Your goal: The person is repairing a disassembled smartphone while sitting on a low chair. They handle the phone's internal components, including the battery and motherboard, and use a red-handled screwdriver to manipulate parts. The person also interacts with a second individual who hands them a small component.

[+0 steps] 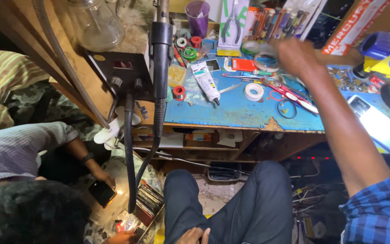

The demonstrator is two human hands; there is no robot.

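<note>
The right hand [294, 56] is reaching out over the blue workbench [244, 113], blurred, so whether its fingers are spread or curled cannot be told. Just beside the fingers, toward the wall, a clear tape ring [265, 61] is lying; whether they are touching it cannot be told. Nearer the person from the fingers, a white tape roll [253, 91] and red-handled cutters [290, 95] are lying on the bench. The left hand [194, 236] is resting on the thigh, fingers loosely curled, holding nothing. Far off left, another person's hand is holding a phone [101, 193].
</note>
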